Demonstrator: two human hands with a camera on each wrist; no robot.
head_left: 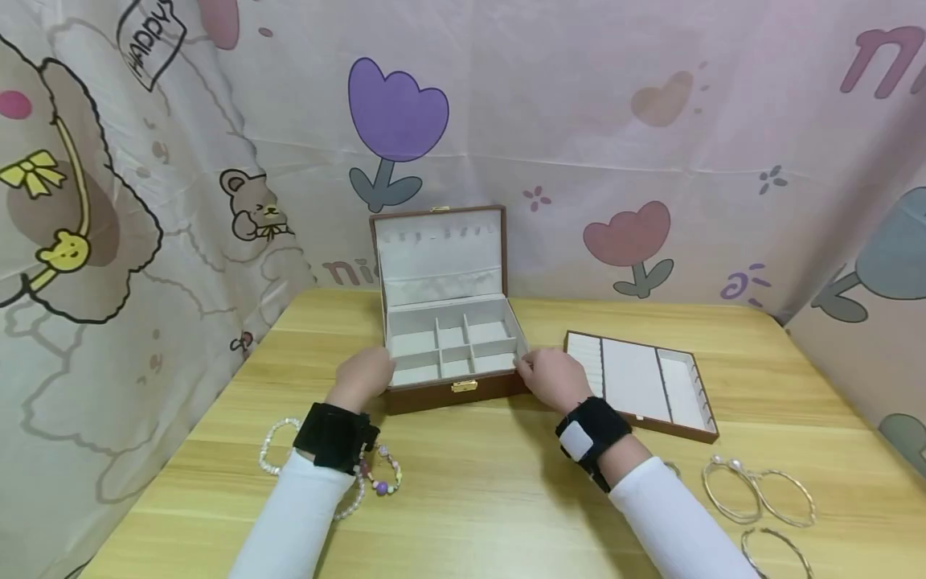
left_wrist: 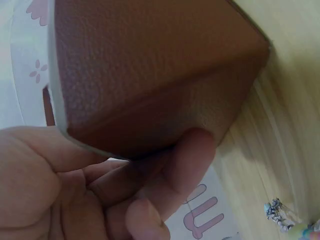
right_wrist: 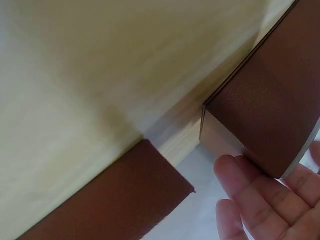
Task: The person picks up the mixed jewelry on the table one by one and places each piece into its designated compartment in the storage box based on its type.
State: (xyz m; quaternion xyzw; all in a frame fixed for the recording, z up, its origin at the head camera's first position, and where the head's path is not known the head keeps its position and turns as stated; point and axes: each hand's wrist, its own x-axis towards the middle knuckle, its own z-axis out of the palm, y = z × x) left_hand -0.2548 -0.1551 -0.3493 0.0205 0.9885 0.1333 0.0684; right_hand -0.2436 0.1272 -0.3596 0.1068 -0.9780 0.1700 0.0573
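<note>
A brown jewelry box [head_left: 427,397] stands on the table with its lid [head_left: 441,257] raised. Pale dividers split its inside into several compartments, and a gold clasp [head_left: 464,386] sits on the front. My left hand [head_left: 364,375] grips the box's left side near the front corner. In the left wrist view, fingers [left_wrist: 192,160] lie against the brown outer wall, with the thumb at the rim. The right hand [head_left: 559,378] holds the opposite side at its front corner. Fingertips [right_wrist: 230,172] touch the box's corner in the right wrist view.
A brown-edged tray [head_left: 631,370] with pale sections lies right of the box. By the left forearm are a white bracelet [head_left: 266,448] and a colourful beaded bracelet [head_left: 395,476], partly covered. Several gold bangles [head_left: 792,523] lie at the front right. A printed curtain [head_left: 535,96] hangs behind the table.
</note>
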